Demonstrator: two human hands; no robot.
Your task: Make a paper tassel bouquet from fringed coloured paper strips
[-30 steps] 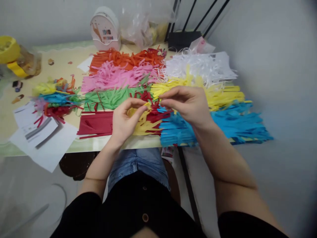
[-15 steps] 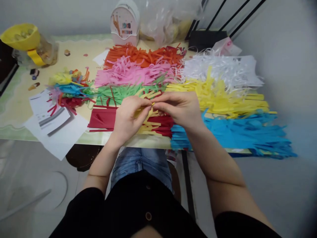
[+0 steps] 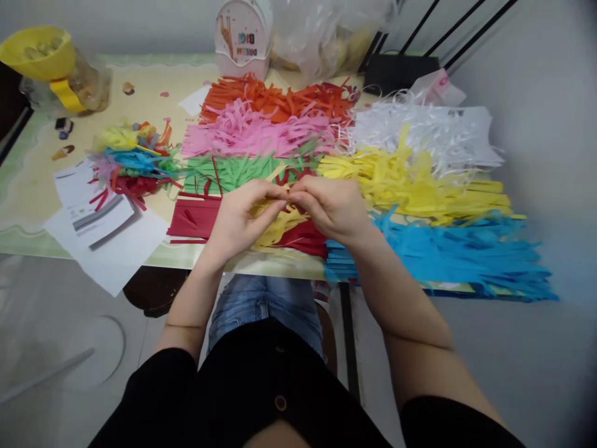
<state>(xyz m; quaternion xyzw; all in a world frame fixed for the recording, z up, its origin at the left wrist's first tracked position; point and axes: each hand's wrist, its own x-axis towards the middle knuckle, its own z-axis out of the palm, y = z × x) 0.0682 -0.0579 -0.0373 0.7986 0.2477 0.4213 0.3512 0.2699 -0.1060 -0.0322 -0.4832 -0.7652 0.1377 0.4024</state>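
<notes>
Pale-yellow paper fringe (image 3: 280,229) is btwn both hands near table's (image 3: 153,74) front edge, strips hanging loose below the fingers, over dark-red fringe (image 3: 193,218). L hand (image 3: 240,211): thumb & index narrow, pinched on its top end. R hand (image 3: 333,206): likewise pinched, tips touching L tips; bit held there mostly hidden, can't tell how it's folded.

Green fringe (image 3: 228,173) just behind L hand, then pink fringe (image 3: 233,138), then orange fringe (image 3: 270,102) toward back. On R side, bright-yellow fringe (image 3: 392,174) behind R wrist; blue fringe (image 3: 457,252) runs from under R forearm to R end. White fringe (image 3: 415,127) beyond the yellow.

Far L: mixed-colour tassel bundle (image 3: 135,158), partly on printed leaflets (image 3: 107,221), w/ white sheet (image 3: 125,261) under them, corner overhanging front edge. Back L: clear jar (image 3: 91,87) w/ yellow bowl (image 3: 40,56) on top. Back ctr: pink/white container (image 3: 242,31) marked "BIG", beside clear plastic bag (image 3: 317,37).
</notes>
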